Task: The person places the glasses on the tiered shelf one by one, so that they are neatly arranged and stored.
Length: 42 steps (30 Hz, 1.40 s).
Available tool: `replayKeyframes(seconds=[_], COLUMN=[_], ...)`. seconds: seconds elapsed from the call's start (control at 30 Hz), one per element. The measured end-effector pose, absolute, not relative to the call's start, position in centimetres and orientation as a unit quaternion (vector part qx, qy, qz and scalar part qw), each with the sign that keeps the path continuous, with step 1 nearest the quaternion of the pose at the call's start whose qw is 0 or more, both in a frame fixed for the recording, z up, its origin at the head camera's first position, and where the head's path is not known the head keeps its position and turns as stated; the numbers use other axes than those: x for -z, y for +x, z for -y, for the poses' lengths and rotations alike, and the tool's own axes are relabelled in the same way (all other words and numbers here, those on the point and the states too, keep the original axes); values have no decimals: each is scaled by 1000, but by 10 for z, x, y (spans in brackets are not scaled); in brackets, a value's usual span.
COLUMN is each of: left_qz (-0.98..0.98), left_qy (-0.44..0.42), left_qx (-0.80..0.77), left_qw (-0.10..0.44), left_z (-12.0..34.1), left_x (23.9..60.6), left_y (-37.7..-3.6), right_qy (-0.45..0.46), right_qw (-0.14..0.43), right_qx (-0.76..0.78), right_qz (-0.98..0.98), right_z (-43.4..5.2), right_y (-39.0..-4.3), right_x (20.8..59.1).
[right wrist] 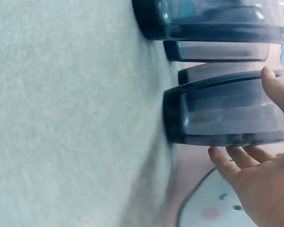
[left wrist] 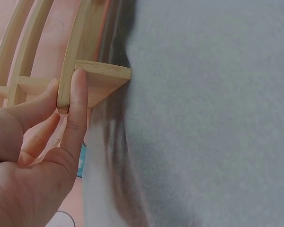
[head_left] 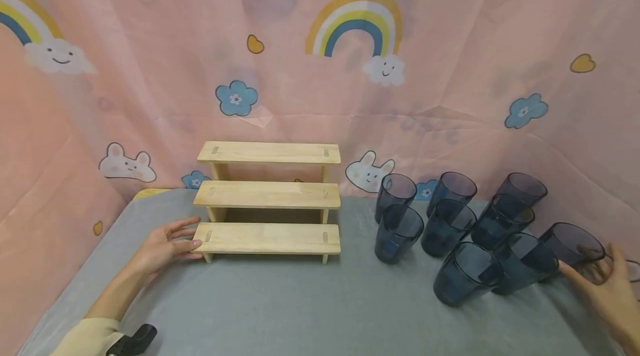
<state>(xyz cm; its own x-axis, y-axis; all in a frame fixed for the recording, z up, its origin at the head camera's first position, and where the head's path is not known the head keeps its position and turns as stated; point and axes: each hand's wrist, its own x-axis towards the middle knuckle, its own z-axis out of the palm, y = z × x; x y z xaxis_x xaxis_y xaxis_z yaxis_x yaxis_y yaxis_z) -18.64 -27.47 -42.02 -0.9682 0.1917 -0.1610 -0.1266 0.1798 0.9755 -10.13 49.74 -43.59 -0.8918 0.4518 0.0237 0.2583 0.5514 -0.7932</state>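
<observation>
A wooden three-step shelf [head_left: 267,196] stands on the grey cloth at the back left. My left hand [head_left: 192,239] rests against the left end of its lowest step [head_left: 267,238], fingers straight. In the left wrist view the thumb [left wrist: 78,101] lies on that step's end [left wrist: 104,80]. Several dark blue glasses [head_left: 450,228] stand grouped at the right. My right hand [head_left: 592,267] reaches round the rightmost glass [head_left: 575,244]. In the right wrist view the thumb [right wrist: 274,87] touches this glass [right wrist: 227,113], and the fingers [right wrist: 232,163] stretch along its other side, slightly apart from it.
The grey cloth [head_left: 300,300] covers the table, with a bare stretch in front of the shelf and glasses. A pink printed backdrop [head_left: 320,67] closes off the back and both sides. A black wrist strap [head_left: 132,340] shows at the lower left.
</observation>
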Motion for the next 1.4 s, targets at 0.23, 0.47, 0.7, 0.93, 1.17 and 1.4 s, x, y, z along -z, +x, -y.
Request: replayKeyframes(seconds=[0.23, 0.47, 0.7, 0.93, 1.17, 1.4], left_qz=[-759, -759, -763, -766, -764, -763], left_qy=[9, 10, 23, 19, 13, 14], left_qx=[-639, -637, -631, -626, -628, -629], left_qw=[127, 136, 138, 142, 147, 149], left_z=[273, 276, 287, 282, 277, 277], left_x=[423, 422, 414, 415, 416, 416], left_y=[-189, -190, -187, -189, -189, -191], right_qy=[-227, -243, -248, -282, -272, -192], right_qw=[154, 169, 171, 195, 188, 237], right_qx=[-390, -395, -421, -414, -401, -423], right_qz=[879, 870, 856, 843, 854, 854], right_z=[-500, -501, -492, -486, -489, -491], right_y=[-104, -105, -108, -113, -113, -108], right_x=[446, 454, 453, 443, 440, 427])
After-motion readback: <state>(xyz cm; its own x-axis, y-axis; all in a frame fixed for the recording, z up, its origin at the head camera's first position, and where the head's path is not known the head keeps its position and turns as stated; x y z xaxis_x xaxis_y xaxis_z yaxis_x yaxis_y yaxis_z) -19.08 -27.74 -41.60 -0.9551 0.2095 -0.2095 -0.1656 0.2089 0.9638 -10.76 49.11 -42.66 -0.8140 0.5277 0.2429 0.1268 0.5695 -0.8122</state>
